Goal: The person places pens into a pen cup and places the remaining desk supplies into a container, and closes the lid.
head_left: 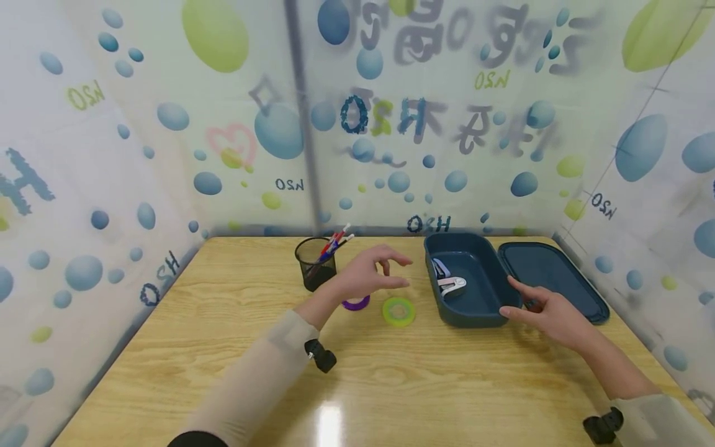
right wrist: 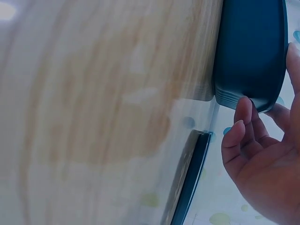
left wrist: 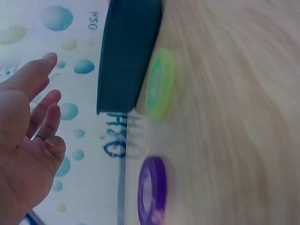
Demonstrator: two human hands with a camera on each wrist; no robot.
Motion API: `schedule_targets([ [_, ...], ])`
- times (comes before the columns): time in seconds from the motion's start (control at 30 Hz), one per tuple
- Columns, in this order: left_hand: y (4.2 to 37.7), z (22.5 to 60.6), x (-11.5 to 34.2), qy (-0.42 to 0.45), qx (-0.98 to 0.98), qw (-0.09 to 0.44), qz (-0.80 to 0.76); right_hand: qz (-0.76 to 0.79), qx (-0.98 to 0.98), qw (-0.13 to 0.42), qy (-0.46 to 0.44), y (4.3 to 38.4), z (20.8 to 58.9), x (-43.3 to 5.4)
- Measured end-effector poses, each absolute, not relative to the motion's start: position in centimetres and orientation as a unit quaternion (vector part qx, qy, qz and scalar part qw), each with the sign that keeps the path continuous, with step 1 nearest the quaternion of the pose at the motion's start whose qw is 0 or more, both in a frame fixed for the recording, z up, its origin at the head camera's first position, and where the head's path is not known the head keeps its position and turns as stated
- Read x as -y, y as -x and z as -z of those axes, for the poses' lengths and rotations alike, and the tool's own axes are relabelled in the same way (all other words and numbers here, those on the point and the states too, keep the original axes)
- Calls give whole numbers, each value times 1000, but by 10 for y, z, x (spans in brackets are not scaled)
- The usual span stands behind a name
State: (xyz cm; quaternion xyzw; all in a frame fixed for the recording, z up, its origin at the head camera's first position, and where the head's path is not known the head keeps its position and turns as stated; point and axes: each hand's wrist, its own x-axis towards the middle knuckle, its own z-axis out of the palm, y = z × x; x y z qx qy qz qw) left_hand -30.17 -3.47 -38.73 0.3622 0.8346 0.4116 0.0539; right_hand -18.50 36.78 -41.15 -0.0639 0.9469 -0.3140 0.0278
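Observation:
My left hand (head_left: 368,273) hovers above the table with thumb and fingers apart, holding nothing. Below it lie a purple ring-shaped roll (head_left: 355,303) and a yellow-green disc-shaped roll (head_left: 399,311); in the left wrist view the green roll (left wrist: 160,84) is nearer the box than the purple roll (left wrist: 152,192). My right hand (head_left: 550,313) holds the front right corner of a dark blue open box (head_left: 475,318), thumb and fingers against its outside. Inside, at the left, lie a lavender item (head_left: 440,268) and a white item with a pale pink top (head_left: 451,284), their kind unclear.
Behind my left hand, a black mesh pen cup (head_left: 316,267) holds several pens (head_left: 333,244). To the right of the box lies a dark blue lid (head_left: 553,279), close to the table's right edge. Patterned sheets (head_left: 357,205) border the wooden table (head_left: 391,385) at the back and sides.

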Motion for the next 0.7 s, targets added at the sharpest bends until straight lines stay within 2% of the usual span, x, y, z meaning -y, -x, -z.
schedule_targets([
  [0.37,284,410,114,-335,-848,93,-401,306,-949,29,62,183,410,-367],
  [0.7,277,425,147,-326,-861,135,-367,311,-948,36,57,184,411,-366],
])
